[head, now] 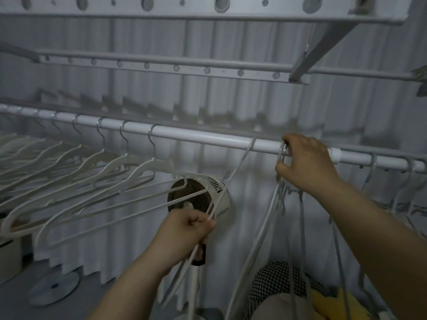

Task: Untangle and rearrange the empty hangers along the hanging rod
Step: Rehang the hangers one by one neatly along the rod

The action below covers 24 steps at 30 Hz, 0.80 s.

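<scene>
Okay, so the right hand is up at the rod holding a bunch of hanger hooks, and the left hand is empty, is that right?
Not quite. The right hand is up at the rod holding a bunch of hanger hooks, but the left hand is not empty: the head view shows it gripping a thin white hanger lower down.

Glossy white rod (208,138) — matt plastic hangers (97,172)

My left grip (188,229) curls round a wire hanger (231,179), held low — my right grip (305,161), arm raised, pinches bunched hanger hooks (283,151).
</scene>
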Motion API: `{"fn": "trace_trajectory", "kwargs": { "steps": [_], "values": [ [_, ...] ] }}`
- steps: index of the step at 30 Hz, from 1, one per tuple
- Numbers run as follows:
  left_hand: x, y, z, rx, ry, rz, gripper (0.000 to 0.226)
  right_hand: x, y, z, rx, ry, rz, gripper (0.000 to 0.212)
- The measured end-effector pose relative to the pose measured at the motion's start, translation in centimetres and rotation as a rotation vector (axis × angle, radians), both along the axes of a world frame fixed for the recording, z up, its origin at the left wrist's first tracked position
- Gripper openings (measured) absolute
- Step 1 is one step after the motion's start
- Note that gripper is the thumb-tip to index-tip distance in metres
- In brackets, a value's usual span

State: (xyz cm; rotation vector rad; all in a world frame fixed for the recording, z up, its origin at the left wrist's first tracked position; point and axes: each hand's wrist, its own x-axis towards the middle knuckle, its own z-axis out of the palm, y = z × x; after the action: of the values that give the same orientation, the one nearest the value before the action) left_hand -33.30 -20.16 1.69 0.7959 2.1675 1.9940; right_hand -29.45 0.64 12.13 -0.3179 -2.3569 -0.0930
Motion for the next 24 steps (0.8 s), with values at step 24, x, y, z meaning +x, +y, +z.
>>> {"fn": "trace_trajectory", "kwargs": {
  "steps": [24],
  "values": [
    [-2.8,-4.7,-0.4,-0.063,-0.016,0.205,0.031,-1.7,-0.6,-0.7,0.043,0.073,0.120,0.040]
  ]
}}
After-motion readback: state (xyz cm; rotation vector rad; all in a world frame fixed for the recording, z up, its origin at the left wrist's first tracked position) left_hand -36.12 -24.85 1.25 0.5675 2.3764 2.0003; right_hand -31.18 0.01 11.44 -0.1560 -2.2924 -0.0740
